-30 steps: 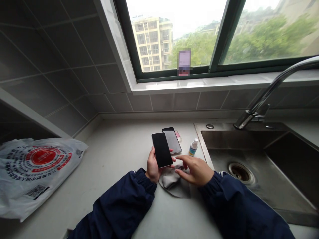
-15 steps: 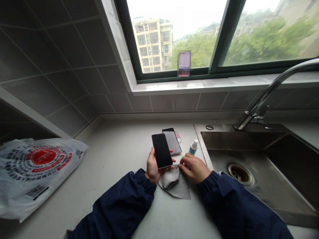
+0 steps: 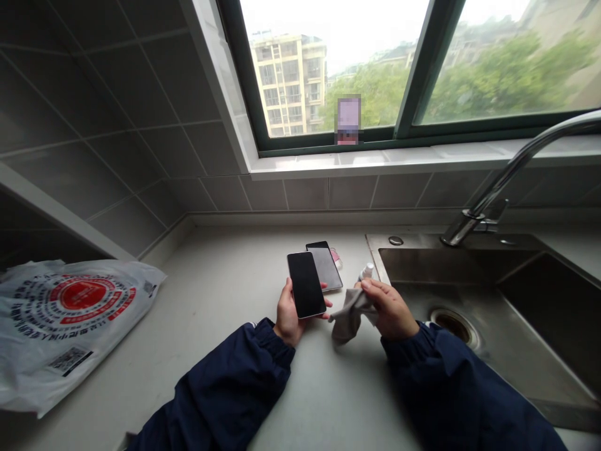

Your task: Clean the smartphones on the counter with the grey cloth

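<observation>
— Head view: where's the phone (image 3: 306, 285)?
— Gripped in the left hand (image 3: 287, 317) above the desk (image 3: 225, 282), long axis pointing away, top leaning left.
— And the cloth (image 3: 348, 316)?
— Pinched in the right hand (image 3: 393, 311), just right of the phone.

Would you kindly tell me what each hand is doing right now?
Left hand: closed around the black-screened phone.
Right hand: closed, pinching the grey cloth.

The dark-screened phone (image 3: 306, 285) is held face-up, just left of a crumpled, dangling grey cloth (image 3: 348, 318).
</observation>
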Tool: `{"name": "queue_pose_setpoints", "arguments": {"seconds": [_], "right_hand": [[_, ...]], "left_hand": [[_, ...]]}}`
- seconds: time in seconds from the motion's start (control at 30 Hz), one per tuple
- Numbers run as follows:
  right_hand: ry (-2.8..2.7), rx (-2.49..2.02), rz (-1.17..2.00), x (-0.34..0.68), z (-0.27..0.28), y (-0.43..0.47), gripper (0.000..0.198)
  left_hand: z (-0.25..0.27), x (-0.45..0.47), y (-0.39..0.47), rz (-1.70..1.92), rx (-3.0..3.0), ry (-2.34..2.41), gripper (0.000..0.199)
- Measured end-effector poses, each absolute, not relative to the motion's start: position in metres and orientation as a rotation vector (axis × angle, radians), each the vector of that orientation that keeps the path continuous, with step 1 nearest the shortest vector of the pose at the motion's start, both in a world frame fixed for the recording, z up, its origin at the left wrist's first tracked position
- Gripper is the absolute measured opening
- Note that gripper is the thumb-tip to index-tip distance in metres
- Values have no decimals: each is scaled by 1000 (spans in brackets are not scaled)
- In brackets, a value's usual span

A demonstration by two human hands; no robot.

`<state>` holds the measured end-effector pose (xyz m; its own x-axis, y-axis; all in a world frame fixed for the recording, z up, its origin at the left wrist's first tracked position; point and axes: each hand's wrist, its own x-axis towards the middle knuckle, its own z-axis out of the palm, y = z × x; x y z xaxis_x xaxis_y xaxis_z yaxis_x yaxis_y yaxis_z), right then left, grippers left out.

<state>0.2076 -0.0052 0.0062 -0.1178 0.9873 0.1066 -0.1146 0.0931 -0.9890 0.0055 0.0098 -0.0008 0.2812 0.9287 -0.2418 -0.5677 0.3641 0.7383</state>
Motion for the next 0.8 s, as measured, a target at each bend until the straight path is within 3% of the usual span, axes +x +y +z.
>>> {"name": "queue_pose_setpoints", "arguments": {"seconds": [0.17,0.4,0.5,0.63,0.8], "right_hand": [[-1081,-966,1321,205,18,-9,41],[-1111,-1005,705,198,14,-22,33],[-1295,-1038,542,183,11,-34,25],[-1903,-886,568,164,3,-47,9],[-2150,-789,378,159,-5,-45,30]], "left_hand": [[0,6,7,1071,578,705,70],[0,9,-1,1052,561,727,68],[0,12,-6,1022,526,729,67],[0,16,-10,1066,388,614,57],[-2,15,-8,1064,315,594,57]]}}
